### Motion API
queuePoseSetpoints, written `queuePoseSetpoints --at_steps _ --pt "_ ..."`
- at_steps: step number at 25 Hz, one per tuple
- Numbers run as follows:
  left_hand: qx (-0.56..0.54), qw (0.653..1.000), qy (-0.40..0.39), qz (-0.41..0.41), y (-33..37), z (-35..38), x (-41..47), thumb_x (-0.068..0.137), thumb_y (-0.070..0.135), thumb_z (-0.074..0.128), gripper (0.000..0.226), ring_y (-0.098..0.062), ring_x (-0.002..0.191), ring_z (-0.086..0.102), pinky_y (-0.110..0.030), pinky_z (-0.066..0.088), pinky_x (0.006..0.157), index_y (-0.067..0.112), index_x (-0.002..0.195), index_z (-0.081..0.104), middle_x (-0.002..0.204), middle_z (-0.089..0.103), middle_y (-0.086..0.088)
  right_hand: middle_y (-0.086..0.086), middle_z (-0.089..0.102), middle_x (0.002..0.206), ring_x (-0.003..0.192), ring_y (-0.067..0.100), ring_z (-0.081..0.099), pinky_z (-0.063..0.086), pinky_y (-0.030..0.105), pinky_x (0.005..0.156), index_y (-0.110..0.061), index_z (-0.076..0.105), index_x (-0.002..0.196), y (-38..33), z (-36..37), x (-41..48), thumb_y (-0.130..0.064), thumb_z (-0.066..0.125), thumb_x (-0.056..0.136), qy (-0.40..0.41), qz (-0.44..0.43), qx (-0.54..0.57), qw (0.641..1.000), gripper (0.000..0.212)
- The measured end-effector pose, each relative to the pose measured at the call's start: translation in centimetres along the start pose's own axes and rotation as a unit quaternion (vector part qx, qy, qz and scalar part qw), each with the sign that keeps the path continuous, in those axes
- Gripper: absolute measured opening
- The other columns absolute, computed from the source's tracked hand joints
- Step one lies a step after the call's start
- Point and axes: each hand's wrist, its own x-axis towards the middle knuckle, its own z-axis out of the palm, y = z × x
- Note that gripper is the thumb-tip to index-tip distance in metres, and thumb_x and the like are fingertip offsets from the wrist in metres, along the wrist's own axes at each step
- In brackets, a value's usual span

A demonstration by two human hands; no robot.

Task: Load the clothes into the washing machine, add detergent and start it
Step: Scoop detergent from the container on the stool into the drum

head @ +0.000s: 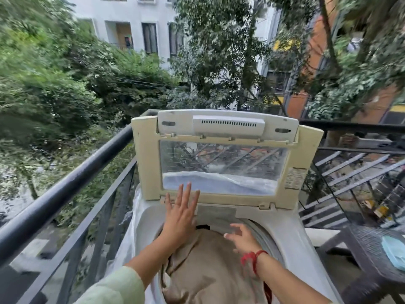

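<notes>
A top-loading washing machine (291,240) stands on a balcony with its cream lid (144,163) folded upright, the clear window facing me. Tan clothes (210,270) fill the drum opening. My left hand (180,212) is raised with straight, spread fingers near the lid's lower left edge, above the drum's rim; whether it touches the lid is unclear. My right hand (242,238) hovers over the clothes with loosely bent fingers and holds nothing. A red thread is tied round its wrist.
A black metal railing (72,178) runs along the left and behind the machine. A dark wicker table (372,255) with a pale blue object (394,252) stands at the right. Clear plastic sheeting hangs at the machine's left side. Trees and buildings lie beyond.
</notes>
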Motion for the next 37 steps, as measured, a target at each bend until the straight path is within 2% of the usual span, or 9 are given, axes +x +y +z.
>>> queuePoseSetpoints --at_steps 3,9,13,14,17,22,27,31,37 --pt "0.018 0.998 -0.051 0.018 -0.2 1.2 2.0 0.05 0.034 0.083 0.123 -0.035 0.143 0.006 -0.065 0.007 0.107 0.011 0.148 0.013 0.158 -0.008 -0.013 0.013 0.05 0.129 0.096 0.021 0.05 0.044 0.037 0.083 -0.011 0.055 0.11 -1.1 1.0 1.5 -0.016 0.055 0.091 -0.052 0.157 0.221 0.961 0.02" --pt "-0.024 0.998 -0.063 -0.008 -0.6 4.5 2.5 0.053 0.025 0.08 0.115 -0.033 0.144 0.01 -0.063 0.005 0.107 0.007 0.149 0.02 0.158 0.001 -0.012 0.016 0.042 0.139 0.126 0.03 0.041 0.033 0.043 0.104 -0.006 0.043 0.131 -2.3 4.0 5.8 -0.019 0.051 0.093 -0.001 0.217 0.279 0.935 0.041" --pt "-0.037 0.995 -0.081 -0.045 0.2 5.2 3.0 0.051 0.043 0.082 0.128 -0.035 0.143 0.009 -0.061 0.024 0.106 0.008 0.149 0.007 0.157 0.005 -0.013 0.01 0.054 0.09 0.097 0.024 0.051 0.037 0.037 0.099 -0.008 0.055 0.088 -3.1 4.6 8.0 -0.013 0.043 0.093 0.031 0.239 0.447 0.862 0.014" --pt "-0.037 0.994 -0.086 -0.053 0.3 5.3 3.1 0.051 0.05 0.081 0.133 -0.036 0.143 0.007 -0.06 0.027 0.105 0.008 0.149 0.003 0.157 0.005 -0.014 0.009 0.054 0.091 0.093 0.025 0.053 0.04 0.034 0.094 -0.008 0.055 0.092 -3.3 4.6 8.5 -0.013 0.043 0.092 0.038 0.236 0.49 0.838 0.014" --pt "-0.03 0.994 -0.089 -0.051 0.4 5.4 3.2 0.053 0.059 0.077 0.142 -0.035 0.143 -0.007 -0.059 0.024 0.107 0.008 0.147 -0.015 0.156 -0.008 -0.013 0.01 0.042 0.14 0.131 0.026 0.04 0.029 0.034 0.112 -0.009 0.037 0.136 -3.8 4.1 9.1 -0.017 0.048 0.092 0.036 0.227 0.6 0.766 0.047" --pt "-0.042 0.988 -0.134 -0.063 0.5 4.8 3.3 0.048 0.064 0.078 0.15 -0.037 0.144 0.006 -0.06 0.027 0.105 0.008 0.146 -0.021 0.156 -0.001 -0.012 0.015 0.036 0.145 0.134 0.03 0.036 0.03 0.043 0.109 -0.004 0.044 0.123 -3.8 3.8 8.6 -0.018 0.05 0.093 0.024 0.226 0.663 0.714 0.034" --pt "-0.032 0.986 -0.157 -0.044 0.7 3.6 3.2 0.078 0.056 0.061 0.126 -0.034 0.136 -0.034 -0.058 -0.002 0.114 0.013 0.13 -0.046 0.142 -0.046 -0.009 0.017 0.027 0.15 0.138 0.031 0.029 0.024 0.041 0.115 -0.004 0.025 0.142 -3.1 3.7 8.1 -0.022 0.054 0.093 0.025 0.217 0.641 0.736 0.06" --pt "-0.032 0.985 -0.164 -0.044 0.4 2.9 2.9 0.078 0.051 0.062 0.124 -0.032 0.135 -0.035 -0.054 -0.005 0.114 0.015 0.132 -0.043 0.141 -0.047 -0.008 0.016 0.034 0.147 0.135 0.027 0.036 0.024 0.037 0.114 -0.003 0.025 0.142 -2.5 4.2 7.1 -0.03 0.056 0.091 0.019 0.216 0.57 0.793 0.066" --pt "-0.041 0.984 -0.165 -0.047 0.5 2.4 2.9 0.078 0.044 0.062 0.119 -0.031 0.138 -0.033 -0.053 -0.001 0.115 0.016 0.136 -0.038 0.143 -0.044 -0.006 0.021 0.039 0.143 0.131 0.031 0.041 0.025 0.038 0.114 -0.002 0.028 0.14 -1.5 3.7 6.7 -0.025 0.056 0.091 0.014 0.216 0.537 0.816 0.061"
